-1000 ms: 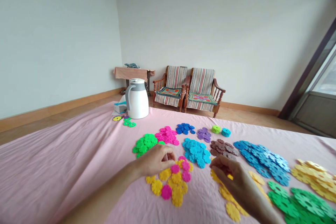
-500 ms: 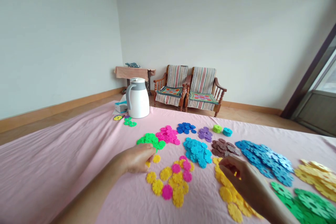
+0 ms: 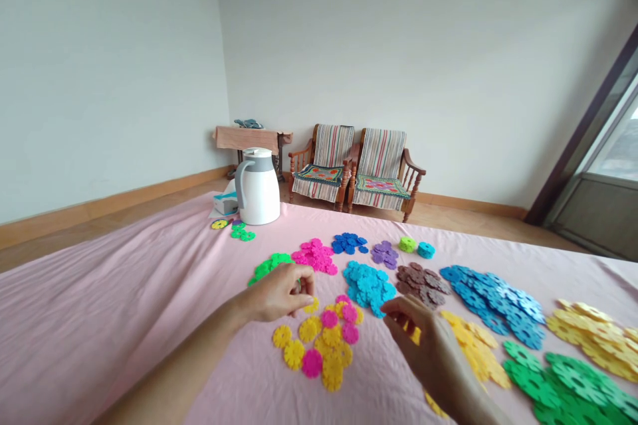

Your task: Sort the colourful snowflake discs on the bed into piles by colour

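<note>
My left hand [image 3: 282,291] is closed, its curled fingertips at a yellow flower-shaped disc [image 3: 312,305]; the fingers partly cover this disc. Just below lies a loose group of yellow discs [image 3: 332,372] mixed with pink discs [image 3: 312,363]. My right hand [image 3: 423,332] is over the left part of a yellow disc pile [image 3: 473,352]. Its thumb and fingers are bent together near the light-blue disc pile [image 3: 369,285]. Yellow shows through the gap between them, but whether anything is pinched there is unclear.
Behind my left hand are green [image 3: 269,267] and pink piles [image 3: 315,256]. Dark-blue [image 3: 349,243], purple [image 3: 384,254], brown [image 3: 423,284], blue [image 3: 493,302] and green piles [image 3: 573,385] spread rightward. A white jug [image 3: 262,192] stands at the back left on pink cloth [image 3: 124,292].
My left hand has moved right, and the yellow disc at its fingertips has come along. My right hand has moved left, toward the light-blue pile. The view has shifted slightly.
</note>
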A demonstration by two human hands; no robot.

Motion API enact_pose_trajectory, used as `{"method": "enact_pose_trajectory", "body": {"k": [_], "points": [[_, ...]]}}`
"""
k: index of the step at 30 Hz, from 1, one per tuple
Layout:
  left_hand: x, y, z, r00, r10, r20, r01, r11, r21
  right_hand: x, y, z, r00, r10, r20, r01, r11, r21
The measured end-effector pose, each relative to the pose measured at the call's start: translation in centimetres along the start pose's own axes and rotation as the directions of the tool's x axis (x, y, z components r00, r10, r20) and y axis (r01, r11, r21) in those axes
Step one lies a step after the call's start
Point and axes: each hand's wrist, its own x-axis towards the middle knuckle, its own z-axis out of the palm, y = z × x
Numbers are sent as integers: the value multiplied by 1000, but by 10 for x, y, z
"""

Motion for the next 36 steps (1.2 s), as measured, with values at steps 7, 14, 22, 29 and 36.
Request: {"method": "enact_pose_trajectory", "body": {"k": [7,14,22,29,36], "points": [[7,24,51,997,66,26,-49,904,-424,-5,-23,33,999,27,42,-40,940,340],[7,10,25,985,121,-122,-120,993,17,0,-7,10,999,43,18,-46,972,230],[3,-24,-6,995,31,-96,17,885,465,3,38,-31,986,128,108,-102,970,-222],[2,-23,-2,998,3,-59,28,852,522,3,31,-32,995,77,-62,-88,976,-198],[7,-9,10,1000,13,-27,-10,995,104,2,7,-12,995,48,-91,-51,998,-29]]}}
